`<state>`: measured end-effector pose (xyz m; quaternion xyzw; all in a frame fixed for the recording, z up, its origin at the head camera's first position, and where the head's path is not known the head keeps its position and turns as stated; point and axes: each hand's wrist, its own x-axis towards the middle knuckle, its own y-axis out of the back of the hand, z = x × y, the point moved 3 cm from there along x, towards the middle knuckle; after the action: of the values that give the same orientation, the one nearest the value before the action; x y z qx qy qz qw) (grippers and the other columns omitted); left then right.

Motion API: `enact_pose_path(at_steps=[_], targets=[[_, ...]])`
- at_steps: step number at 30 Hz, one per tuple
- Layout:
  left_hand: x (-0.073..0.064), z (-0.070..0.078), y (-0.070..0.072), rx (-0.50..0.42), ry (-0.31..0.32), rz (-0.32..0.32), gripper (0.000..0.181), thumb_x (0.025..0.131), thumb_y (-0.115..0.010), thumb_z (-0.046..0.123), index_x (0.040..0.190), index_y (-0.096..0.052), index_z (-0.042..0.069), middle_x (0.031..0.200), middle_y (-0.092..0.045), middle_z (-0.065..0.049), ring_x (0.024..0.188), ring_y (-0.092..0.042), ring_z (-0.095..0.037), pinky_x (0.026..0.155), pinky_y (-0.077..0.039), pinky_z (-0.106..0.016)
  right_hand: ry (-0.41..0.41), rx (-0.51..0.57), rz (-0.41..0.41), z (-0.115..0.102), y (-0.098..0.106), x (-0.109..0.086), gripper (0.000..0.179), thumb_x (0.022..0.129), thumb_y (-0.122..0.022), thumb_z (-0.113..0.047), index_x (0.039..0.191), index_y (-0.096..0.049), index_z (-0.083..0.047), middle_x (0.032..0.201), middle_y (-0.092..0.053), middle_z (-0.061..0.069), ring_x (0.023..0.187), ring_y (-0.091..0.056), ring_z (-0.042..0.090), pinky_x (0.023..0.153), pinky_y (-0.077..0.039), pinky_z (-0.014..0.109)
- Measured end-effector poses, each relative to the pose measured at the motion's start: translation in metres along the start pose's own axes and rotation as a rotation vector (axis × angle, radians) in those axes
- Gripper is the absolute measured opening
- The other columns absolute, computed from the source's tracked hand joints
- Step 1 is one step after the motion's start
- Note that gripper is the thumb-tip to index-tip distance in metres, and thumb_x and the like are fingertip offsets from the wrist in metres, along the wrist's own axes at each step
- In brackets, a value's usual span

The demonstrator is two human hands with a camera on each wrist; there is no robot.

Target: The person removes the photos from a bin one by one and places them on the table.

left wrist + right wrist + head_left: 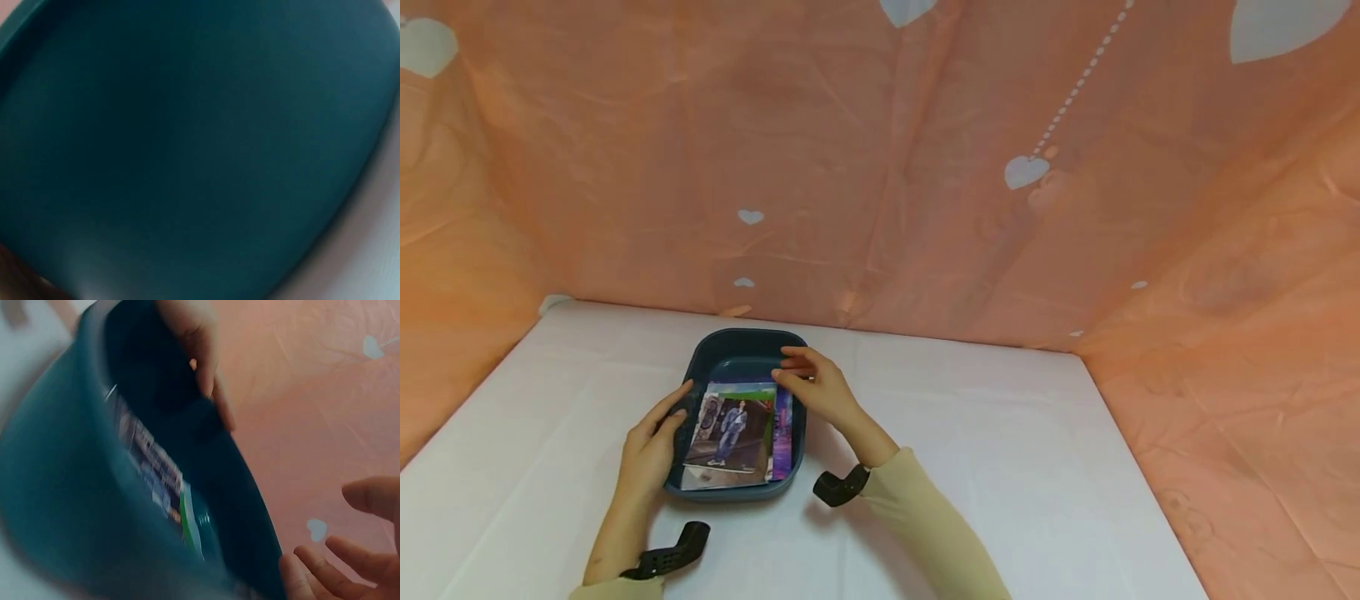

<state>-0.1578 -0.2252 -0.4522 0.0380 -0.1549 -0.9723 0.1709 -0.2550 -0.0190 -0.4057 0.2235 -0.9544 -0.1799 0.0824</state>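
A dark teal plastic basin (733, 346) stands on the table, with a small stack of printed pictures inside. The top picture (730, 437) shows a figure in blue clothes; a purple one (783, 446) sticks out from beneath at the right. My left hand (646, 450) holds the basin's left wall, thumb at the rim. Over the right rim, my right hand (826, 390) has its fingers loosely extended and apart, holding nothing. In the right wrist view, the right hand's fingers (359, 559) are near the rim. The basin's outer wall (200, 150) fills the left wrist view.
A white cloth covers the table (985, 467). An orange curtain (865, 167) with white hearts rises behind it and along both sides. Black bands (842, 486) are on both wrists.
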Motion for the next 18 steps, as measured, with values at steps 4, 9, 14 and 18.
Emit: enact_pose_path(at_steps=[4,9,14,18], targets=[[-0.001,0.002,-0.003,-0.059,0.008,-0.003,0.043,0.104,-0.039,0.022,0.144,-0.043,0.011,0.153,-0.034,-0.013,0.142,-0.026,-0.031,0.115,-0.021,-0.049,-0.046,0.118,0.009,-0.001,-0.006,0.006,0.04,0.093,-0.061,-0.016,0.129,-0.057,0.002,0.116,-0.065,0.021,0.104,-0.063,0.034,0.084,-0.054,0.031],[0.001,0.003,-0.008,-0.116,0.029,0.006,0.042,0.103,-0.04,0.022,0.144,-0.045,0.011,0.152,-0.036,-0.01,0.143,-0.026,-0.026,0.116,-0.021,-0.044,-0.089,0.188,-0.008,0.001,-0.012,0.013,0.034,0.093,-0.06,-0.014,0.123,-0.06,0.004,0.115,-0.065,0.023,0.106,-0.061,0.039,0.091,-0.052,0.043],[0.0,0.0,-0.014,-0.259,0.121,0.017,0.042,0.102,-0.043,0.023,0.144,-0.045,0.014,0.154,-0.034,-0.003,0.144,-0.023,-0.019,0.118,-0.018,-0.04,-0.198,0.263,-0.071,0.005,-0.019,0.019,0.03,0.095,-0.058,-0.013,0.119,-0.063,0.004,0.116,-0.065,0.022,0.11,-0.061,0.036,0.095,-0.05,0.041],[-0.001,-0.001,-0.016,-0.314,0.127,0.021,0.042,0.102,-0.044,0.021,0.144,-0.045,0.013,0.155,-0.033,-0.004,0.145,-0.022,-0.019,0.119,-0.015,-0.041,-0.254,0.176,-0.141,0.007,-0.024,0.024,0.03,0.095,-0.058,-0.016,0.119,-0.065,0.002,0.115,-0.067,0.016,0.109,-0.063,0.03,0.091,-0.052,0.035]])
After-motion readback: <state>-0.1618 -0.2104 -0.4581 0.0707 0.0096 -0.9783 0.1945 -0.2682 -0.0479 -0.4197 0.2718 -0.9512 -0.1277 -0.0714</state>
